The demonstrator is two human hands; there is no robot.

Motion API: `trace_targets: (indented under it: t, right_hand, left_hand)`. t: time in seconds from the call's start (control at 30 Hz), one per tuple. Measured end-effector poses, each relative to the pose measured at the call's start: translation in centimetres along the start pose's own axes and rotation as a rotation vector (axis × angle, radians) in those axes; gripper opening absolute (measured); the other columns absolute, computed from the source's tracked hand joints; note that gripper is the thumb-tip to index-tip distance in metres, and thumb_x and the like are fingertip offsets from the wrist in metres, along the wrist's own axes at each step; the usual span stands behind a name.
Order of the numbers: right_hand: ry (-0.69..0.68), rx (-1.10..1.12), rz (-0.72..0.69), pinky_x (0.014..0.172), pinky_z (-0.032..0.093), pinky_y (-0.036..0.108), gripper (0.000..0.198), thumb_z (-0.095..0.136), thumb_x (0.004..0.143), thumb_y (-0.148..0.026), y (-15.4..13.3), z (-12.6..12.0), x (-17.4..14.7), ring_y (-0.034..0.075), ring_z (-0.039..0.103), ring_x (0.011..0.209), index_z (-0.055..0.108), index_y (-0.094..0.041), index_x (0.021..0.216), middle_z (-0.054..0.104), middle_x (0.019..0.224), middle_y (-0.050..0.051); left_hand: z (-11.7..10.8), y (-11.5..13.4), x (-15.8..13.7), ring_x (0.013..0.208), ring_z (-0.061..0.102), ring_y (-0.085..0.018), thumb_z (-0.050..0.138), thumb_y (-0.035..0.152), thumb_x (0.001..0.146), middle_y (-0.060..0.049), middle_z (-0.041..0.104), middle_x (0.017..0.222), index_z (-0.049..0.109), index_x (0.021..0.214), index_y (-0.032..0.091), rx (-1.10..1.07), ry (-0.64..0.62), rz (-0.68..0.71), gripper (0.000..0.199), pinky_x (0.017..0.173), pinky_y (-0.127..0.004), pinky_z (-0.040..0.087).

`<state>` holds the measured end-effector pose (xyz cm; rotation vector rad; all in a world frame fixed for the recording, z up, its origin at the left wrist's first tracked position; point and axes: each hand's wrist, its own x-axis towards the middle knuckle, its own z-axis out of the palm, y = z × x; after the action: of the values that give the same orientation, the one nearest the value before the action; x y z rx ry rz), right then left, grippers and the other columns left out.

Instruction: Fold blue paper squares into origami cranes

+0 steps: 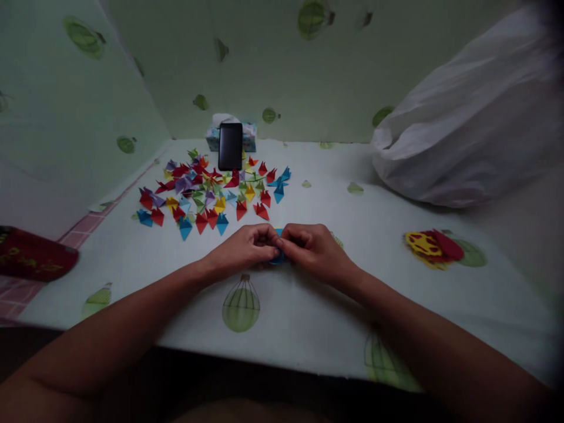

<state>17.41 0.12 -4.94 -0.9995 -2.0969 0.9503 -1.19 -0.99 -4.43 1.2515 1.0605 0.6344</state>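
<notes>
As the left hand (255, 244) and right hand (308, 245) pinch blue paper (277, 258) directly between them, neither nearer, their grip hides its long axis.

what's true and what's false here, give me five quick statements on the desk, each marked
1. The left hand and right hand meet at a piece of blue paper. True.
2. The folded paper pieces are all red. False: blue, yellow, green and purple ones show too.
3. The dark-screened phone stands in front of the tissue box. True.
4. The white plastic bag is on the left side of the picture. False: it is on the right.
5. A yellow cutout lies to the right of both hands. True.
</notes>
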Motion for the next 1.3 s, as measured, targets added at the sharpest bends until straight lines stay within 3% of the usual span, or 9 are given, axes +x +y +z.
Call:
trace_targets:
  t: [0.3,0.8,0.9,1.1,1.3]
  right_hand:
    - [0.014,-0.025,0.003,0.057,0.031,0.026,0.029,0.052,0.091,-0.031,0.37,-0.27,0.11,0.011,0.041,0.057,0.049,-0.018,0.064,0.049,0.059,-0.002]
    - [0.07,-0.076,-0.019,0.055,0.03,0.026,0.028,0.052,0.088,-0.027,0.32,-0.02,0.02,0.01,0.04,0.055,0.045,-0.019,0.062,0.047,0.058,-0.003]
    - [0.047,0.075,0.054,0.055,0.035,0.026,0.027,0.054,0.088,-0.03,0.21,-0.11,0.09,0.011,0.045,0.055,0.049,-0.019,0.065,0.051,0.058,-0.002]
    - [-0.046,0.697,0.325,0.049,0.047,0.025,0.025,0.068,0.082,-0.04,0.53,-0.31,0.35,0.011,0.056,0.051,0.054,-0.019,0.082,0.061,0.065,-0.003]
    - [-0.107,0.835,0.388,0.051,0.05,0.023,0.03,0.078,0.074,-0.035,0.92,-0.11,0.41,0.009,0.058,0.051,0.056,-0.018,0.086,0.063,0.064,-0.004]
  left_hand:
    - [-0.46,-0.63,0.35,0.06,0.061,-0.011,0.071,0.032,0.076,-0.001,0.065,0.071,0.066,0.085,0.013,-0.166,0.004,0.006,0.021,0.056,-0.023,0.051]
    - [-0.22,-0.08,0.24,0.054,0.059,-0.01,0.075,0.024,0.07,0.002,0.063,0.064,0.064,0.08,0.014,-0.056,0.064,0.002,0.018,0.055,-0.023,0.047]
    - [-0.25,-0.24,0.33,0.056,0.06,-0.01,0.076,0.025,0.069,0.002,0.064,0.066,0.064,0.079,0.013,-0.065,0.088,0.024,0.02,0.057,-0.023,0.048]
    - [-0.56,-0.39,0.43,0.061,0.061,-0.01,0.077,0.029,0.071,0.001,0.065,0.073,0.065,0.083,0.013,-0.084,0.192,0.114,0.024,0.062,-0.025,0.051]
    - [-0.33,-0.13,0.12,0.062,0.059,-0.01,0.078,0.031,0.069,0.001,0.063,0.073,0.064,0.083,0.013,-0.083,0.228,0.163,0.027,0.061,-0.024,0.05]
